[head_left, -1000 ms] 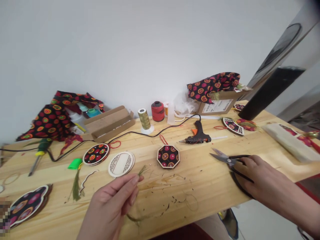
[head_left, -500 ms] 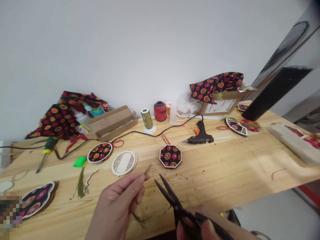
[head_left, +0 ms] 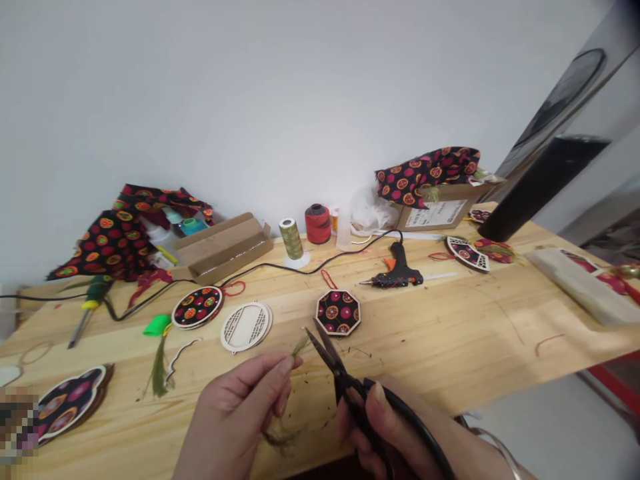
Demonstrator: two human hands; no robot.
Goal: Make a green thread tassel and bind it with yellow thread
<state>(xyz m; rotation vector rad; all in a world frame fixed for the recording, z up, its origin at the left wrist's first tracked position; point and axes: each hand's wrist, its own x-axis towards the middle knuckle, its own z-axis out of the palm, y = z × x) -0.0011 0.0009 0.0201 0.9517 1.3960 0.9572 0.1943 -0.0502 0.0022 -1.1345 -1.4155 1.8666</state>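
Note:
Between thumb and fingers, my left hand point(head_left: 245, 407) pinches a small bunch of olive-green thread, a tassel point(head_left: 301, 345). Its frayed tip sticks up past the thumb, and more strands hang below the palm. My right hand point(head_left: 385, 427) grips black-handled scissors point(head_left: 333, 357) with the blades slightly apart, their points close to the frayed tip. Just beyond the blades lies an octagonal ornament point(head_left: 339, 312) with patterned fabric and a red loop. Left of it rests a pale round wooden frame point(head_left: 246, 327). Dark thread clippings are scattered under the hands.
A black glue gun point(head_left: 397, 270) lies behind the octagon, its cord running left. A green thread spool point(head_left: 291, 240) and a red spool point(head_left: 318, 225) stand near the wall. Further left are a round fabric ornament point(head_left: 197, 307), another green tassel point(head_left: 160, 370) and a screwdriver point(head_left: 87, 310).
The scissors have moved up and left, bringing their points to the thread tip, and the blades have come closer together. My left hand still pinches the tassel.

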